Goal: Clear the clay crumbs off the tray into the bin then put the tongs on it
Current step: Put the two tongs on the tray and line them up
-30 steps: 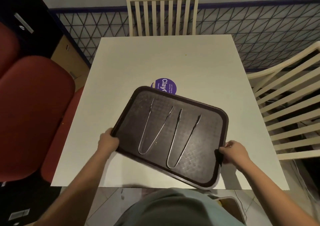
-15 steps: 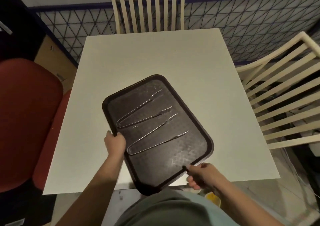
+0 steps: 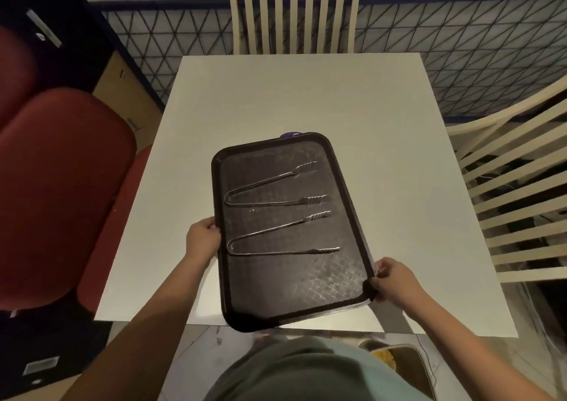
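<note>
A dark brown tray (image 3: 310, 301) lies lengthwise over the white table (image 3: 300, 100), its near end past the table's front edge. Two metal tongs lie on it side by side, tips pointing right: the far tongs (image 3: 273, 186) and the near tongs (image 3: 276, 238). My left hand (image 3: 202, 241) grips the tray's left rim. My right hand (image 3: 391, 278) grips its near right corner. A few pale specks show on the tray near the far tongs. A bin (image 3: 402, 364) with yellowish bits sits on the floor at the lower right, partly hidden by my body.
A purple clay tub lid (image 3: 291, 134) peeks out behind the tray's far edge. A slatted white chair (image 3: 294, 17) stands at the table's far side, another (image 3: 515, 192) at the right. Red seats (image 3: 61, 186) stand at the left.
The tray has turned clockwise from lying wide to lying lengthwise, the tongs turning with it. My right hand shifted to the near right corner. The purple lid is now almost hidden.
</note>
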Motion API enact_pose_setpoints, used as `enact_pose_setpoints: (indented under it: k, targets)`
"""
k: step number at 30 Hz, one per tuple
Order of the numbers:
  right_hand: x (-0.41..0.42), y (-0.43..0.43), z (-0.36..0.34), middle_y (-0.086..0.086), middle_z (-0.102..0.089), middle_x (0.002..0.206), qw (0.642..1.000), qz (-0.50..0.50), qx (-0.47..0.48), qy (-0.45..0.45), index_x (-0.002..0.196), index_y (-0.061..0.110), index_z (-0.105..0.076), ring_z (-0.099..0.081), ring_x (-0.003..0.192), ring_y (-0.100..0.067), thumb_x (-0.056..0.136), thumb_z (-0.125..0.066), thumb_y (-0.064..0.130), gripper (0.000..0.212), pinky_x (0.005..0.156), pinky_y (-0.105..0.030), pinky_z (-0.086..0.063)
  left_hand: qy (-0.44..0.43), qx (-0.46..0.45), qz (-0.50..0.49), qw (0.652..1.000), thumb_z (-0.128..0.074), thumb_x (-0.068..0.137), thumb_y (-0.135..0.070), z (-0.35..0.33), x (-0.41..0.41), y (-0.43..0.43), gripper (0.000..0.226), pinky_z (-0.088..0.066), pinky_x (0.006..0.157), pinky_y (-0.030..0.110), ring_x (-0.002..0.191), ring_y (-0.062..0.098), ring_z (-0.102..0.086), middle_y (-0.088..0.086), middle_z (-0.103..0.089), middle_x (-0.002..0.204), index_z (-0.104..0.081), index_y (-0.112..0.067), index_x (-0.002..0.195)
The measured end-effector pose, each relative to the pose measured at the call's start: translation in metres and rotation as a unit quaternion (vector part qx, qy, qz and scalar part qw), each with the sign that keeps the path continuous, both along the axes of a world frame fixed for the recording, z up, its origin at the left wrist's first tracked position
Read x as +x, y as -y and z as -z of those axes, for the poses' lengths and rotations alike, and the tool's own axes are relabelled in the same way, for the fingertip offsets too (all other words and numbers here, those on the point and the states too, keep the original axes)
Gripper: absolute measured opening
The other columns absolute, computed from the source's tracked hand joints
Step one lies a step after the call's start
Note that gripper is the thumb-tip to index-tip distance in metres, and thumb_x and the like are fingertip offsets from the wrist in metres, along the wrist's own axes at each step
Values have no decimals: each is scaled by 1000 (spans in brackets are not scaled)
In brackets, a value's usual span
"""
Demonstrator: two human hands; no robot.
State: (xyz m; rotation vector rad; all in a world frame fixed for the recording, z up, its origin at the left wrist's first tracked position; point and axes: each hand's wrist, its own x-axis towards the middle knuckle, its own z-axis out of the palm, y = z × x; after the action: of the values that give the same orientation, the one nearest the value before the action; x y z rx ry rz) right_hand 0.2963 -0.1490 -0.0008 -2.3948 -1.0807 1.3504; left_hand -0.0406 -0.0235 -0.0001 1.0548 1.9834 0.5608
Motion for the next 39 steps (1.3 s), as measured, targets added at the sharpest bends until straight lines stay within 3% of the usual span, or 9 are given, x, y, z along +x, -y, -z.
enact_pose_setpoints:
  k: [4, 7, 10, 15, 18, 22, 25, 32, 39]
  targets:
    - [-11, 7, -18, -16, -66, 99, 995, -48, -16, 87, 107, 3, -54, -60, 77, -28, 79, -67, 12, 32, 72, -34, -49, -13, 2, 52, 999, -42, 89, 1, -2, 9, -14, 37, -43, 84, 27, 105, 32, -62, 16, -68, 116, -66, -5, 117]
    - [-41, -16, -36, -14, -52, 118, 949, -150, 157, 227, 129, 8, -46, -54, 102, -28, 77, -69, 21, 58, 85, -36, -45, -14, -5, 49, 999, -44, 88, -1, -4, -5, -21, 38, -43, 85, 27, 107, 31, -61, 16, -66, 119, -65, -6, 118]
    - [-72, -45, -42, -9, -50, 126, 887, -331, 268, 180, 131, 11, -46, -49, 116, -27, 75, -71, 32, 65, 97, -37, -42, -15, 0, 37, 999, -50, 87, -6, -5, -5, -18, 38, -43, 92, 31, 113, 30, -59, 15, -64, 123, -62, -5, 123]
    - [-113, -85, -23, -16, -26, 150, 758, -559, 191, 277, 148, 4, -15, -24, 138, -31, 78, -68, 39, 95, 116, -44, -17, -57, 39, 68, 995, -56, 86, -13, -11, -4, -13, 37, -46, 95, 35, 113, 30, -60, 18, -59, 125, -61, -5, 122]
    - [-120, -100, -20, -15, -36, 143, 738, -578, 150, 315, 147, 3, -15, -34, 131, -32, 81, -65, 33, 88, 112, -45, -23, -91, 68, 118, 987, -58, 87, -14, -20, -3, -22, 34, -43, 95, 33, 113, 29, -56, 17, -55, 122, -63, -8, 120]
    - [-113, -105, -18, -9, -50, 130, 762, -561, 154, 283, 137, 10, -38, -47, 119, -28, 79, -64, 29, 66, 98, -39, -36, -113, 96, 190, 971, -60, 88, -16, -29, 6, -37, 35, -40, 99, 31, 118, 27, -51, 14, -55, 123, -61, -11, 123]
    - [-98, -99, -25, -5, -54, 120, 809, -506, 152, 258, 126, 15, -48, -51, 114, -25, 74, -68, 33, 59, 92, -37, -39, -118, 108, 216, 963, -63, 86, -16, -30, 12, -47, 39, -40, 100, 31, 119, 27, -50, 13, -55, 124, -59, -10, 125]
    - [-44, -88, -63, -3, -60, 115, 941, -220, 167, 196, 126, 20, -53, -60, 102, -24, 66, -73, 42, 66, 79, -31, -48, -194, 77, 384, 900, -75, 73, -40, -25, 42, -71, 82, -34, 111, 42, 135, 26, -35, 7, -42, 145, -38, -14, 141]
    - [-26, -89, -69, -6, -60, 115, 967, -94, 142, 192, 125, 13, -52, -61, 99, -25, 69, -73, 47, 68, 69, -28, -42, -303, 48, 492, 815, -75, 69, -50, -16, 79, -91, 97, -34, 107, 43, 133, 28, -37, 8, -39, 146, -27, -14, 146]
